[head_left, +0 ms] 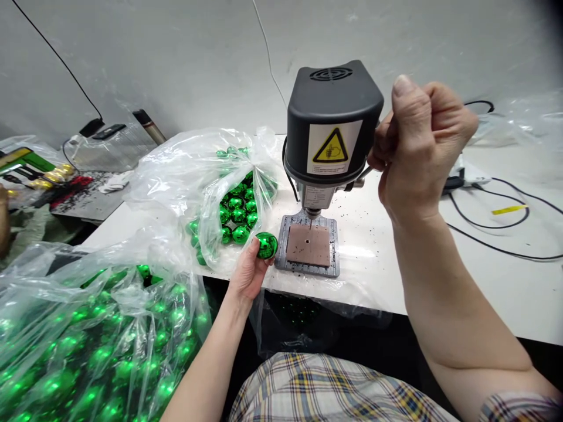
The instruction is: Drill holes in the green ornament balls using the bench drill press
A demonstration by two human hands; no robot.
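A shiny green ball (pixel 266 245) is held in my left hand (pixel 249 272), just left of the drill press base (pixel 281 265). My right hand (pixel 416 140) is closed around the feed lever (pixel 366 172) on the right side of the drill press (pixel 334 99); most of the lever is hidden by the fingers. Below the chuck (pixel 312 213), the thin drill bit points down at a brown board (pixel 299 253) with a small dark hole. The bit is apart from the green ball.
A clear plastic bag (pixel 171 170) with several green balls lies left of the drill press. Another large bag (pixel 109 340) of green balls fills the lower left. Black cables (pixel 475 223) curl on the white table (pixel 497 281) at right. Part of another person's arm (pixel 4 223) shows far left.
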